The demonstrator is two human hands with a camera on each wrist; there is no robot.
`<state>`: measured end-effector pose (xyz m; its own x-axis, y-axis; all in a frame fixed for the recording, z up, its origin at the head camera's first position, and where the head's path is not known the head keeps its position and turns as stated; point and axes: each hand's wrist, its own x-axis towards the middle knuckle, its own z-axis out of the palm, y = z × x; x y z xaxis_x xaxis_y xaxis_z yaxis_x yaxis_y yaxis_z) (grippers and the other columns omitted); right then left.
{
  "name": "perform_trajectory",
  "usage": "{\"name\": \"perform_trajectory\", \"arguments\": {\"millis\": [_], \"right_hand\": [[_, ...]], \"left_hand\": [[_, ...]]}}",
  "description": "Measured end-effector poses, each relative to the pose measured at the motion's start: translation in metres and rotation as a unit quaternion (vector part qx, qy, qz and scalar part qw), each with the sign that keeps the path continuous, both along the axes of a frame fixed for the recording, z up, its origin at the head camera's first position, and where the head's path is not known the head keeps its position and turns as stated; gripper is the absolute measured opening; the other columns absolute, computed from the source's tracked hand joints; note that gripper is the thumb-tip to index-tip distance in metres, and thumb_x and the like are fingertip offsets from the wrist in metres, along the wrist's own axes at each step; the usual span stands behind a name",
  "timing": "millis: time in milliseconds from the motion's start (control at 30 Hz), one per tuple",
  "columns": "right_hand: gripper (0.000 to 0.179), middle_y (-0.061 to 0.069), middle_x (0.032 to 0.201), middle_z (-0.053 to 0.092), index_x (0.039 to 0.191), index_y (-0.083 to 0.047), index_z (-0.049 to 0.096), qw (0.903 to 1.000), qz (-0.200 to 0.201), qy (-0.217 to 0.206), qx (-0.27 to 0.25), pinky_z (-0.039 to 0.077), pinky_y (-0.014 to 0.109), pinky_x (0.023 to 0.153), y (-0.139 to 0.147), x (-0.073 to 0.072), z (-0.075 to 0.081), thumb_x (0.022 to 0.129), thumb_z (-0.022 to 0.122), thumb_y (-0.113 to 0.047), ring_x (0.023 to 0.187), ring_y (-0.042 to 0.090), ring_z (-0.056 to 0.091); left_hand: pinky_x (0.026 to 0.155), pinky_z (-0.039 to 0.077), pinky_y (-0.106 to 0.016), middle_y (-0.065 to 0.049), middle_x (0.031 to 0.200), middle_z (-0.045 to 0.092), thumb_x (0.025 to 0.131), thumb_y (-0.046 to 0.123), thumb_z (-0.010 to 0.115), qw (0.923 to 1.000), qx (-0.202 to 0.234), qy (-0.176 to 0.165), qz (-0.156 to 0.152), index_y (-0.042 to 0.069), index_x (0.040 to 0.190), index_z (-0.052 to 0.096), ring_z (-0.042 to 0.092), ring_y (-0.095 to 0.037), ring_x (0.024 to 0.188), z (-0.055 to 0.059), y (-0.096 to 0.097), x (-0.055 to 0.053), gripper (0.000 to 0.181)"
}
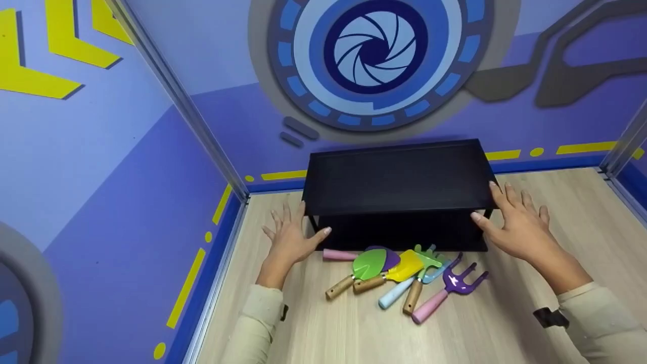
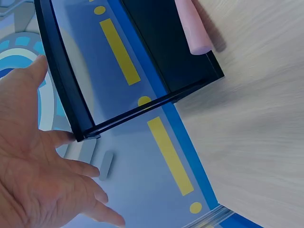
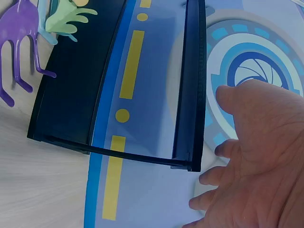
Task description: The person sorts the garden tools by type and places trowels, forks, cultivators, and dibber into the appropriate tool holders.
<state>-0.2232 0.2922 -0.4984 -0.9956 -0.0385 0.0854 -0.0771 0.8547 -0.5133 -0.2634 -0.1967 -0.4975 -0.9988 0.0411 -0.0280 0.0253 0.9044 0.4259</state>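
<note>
A black two-tier rack (image 1: 394, 177) stands near the back wall, its upper tray over a lower one. At its left end is my left hand (image 1: 291, 243), fingers spread and fingertips right at the tray's edge. My right hand (image 1: 523, 230) is spread the same way by the right end. Neither hand grips anything. Several small garden tools lie heaped before the rack: a green trowel (image 1: 369, 264), a yellow spade (image 1: 406, 266), a green fork (image 1: 429, 261) and a purple fork (image 1: 459, 284). A pink handle (image 2: 194, 28) overlaps the lower tray in the left wrist view.
Behind the rack rises a printed blue and purple wall (image 1: 222, 121), with another panel (image 1: 126, 227) on the left. Metal corner posts (image 1: 177, 96) join the panels. The pale wooden tabletop (image 1: 354, 338) runs beneath everything. A purple blade (image 1: 390, 259) is partly hidden by the green trowel.
</note>
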Motion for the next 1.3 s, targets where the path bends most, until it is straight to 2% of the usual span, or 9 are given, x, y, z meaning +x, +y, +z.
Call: {"name": "perform_trajectory", "arguments": {"millis": [200,433,867,1200,1300], "right_hand": [[0.096,0.038,0.174,0.005,0.173,-0.014,0.004,0.9998,-0.019,-0.003,0.007,-0.011,0.092,0.113,0.000,0.002,-0.002,0.106,0.048,-0.067,0.155,0.071,0.000],[0.096,0.039,0.173,0.004,0.173,-0.013,0.004,0.9998,-0.020,0.000,-0.001,-0.010,0.092,0.113,-0.001,0.003,-0.004,0.106,0.049,-0.066,0.155,0.071,0.000],[0.099,0.040,0.173,0.004,0.173,-0.011,-0.001,0.9989,-0.012,0.026,-0.036,0.000,0.089,0.118,-0.010,0.003,-0.012,0.107,0.053,-0.060,0.158,0.068,0.003],[0.099,0.039,0.174,0.002,0.172,-0.008,-0.001,0.9974,-0.013,0.036,-0.061,0.003,0.086,0.121,-0.011,0.001,-0.009,0.107,0.056,-0.057,0.159,0.065,0.003],[0.104,0.037,0.175,-0.003,0.171,-0.009,-0.009,0.9956,-0.018,0.039,-0.084,0.009,0.086,0.121,-0.011,-0.001,-0.006,0.107,0.058,-0.055,0.158,0.066,0.006]], "left_hand": [[0.122,-0.005,-0.087,-0.020,0.181,-0.001,0.094,0.074,0.064,0.9999,0.012,0.000,0.006,0.028,0.173,0.019,-0.009,-0.054,0.164,-0.004,-0.004,0.002,0.102],[0.124,-0.001,-0.085,-0.021,0.181,0.002,0.096,0.072,0.064,0.9998,0.012,-0.003,0.017,0.029,0.173,0.020,-0.007,-0.051,0.166,-0.005,-0.009,0.002,0.099],[0.125,0.000,-0.084,-0.026,0.179,0.009,0.101,0.064,0.063,0.9994,0.024,-0.003,0.025,0.017,0.171,0.027,-0.002,-0.051,0.167,-0.015,-0.016,0.013,0.092],[0.128,0.005,-0.080,-0.028,0.175,0.026,0.104,0.058,0.061,0.9991,0.026,0.007,0.033,0.011,0.167,0.035,0.011,-0.053,0.165,-0.019,-0.021,0.016,0.084],[0.128,0.007,-0.080,-0.028,0.172,0.033,0.104,0.056,0.062,0.9989,0.031,0.010,0.033,0.008,0.165,0.039,0.017,-0.054,0.164,-0.019,-0.024,0.019,0.081]]}}
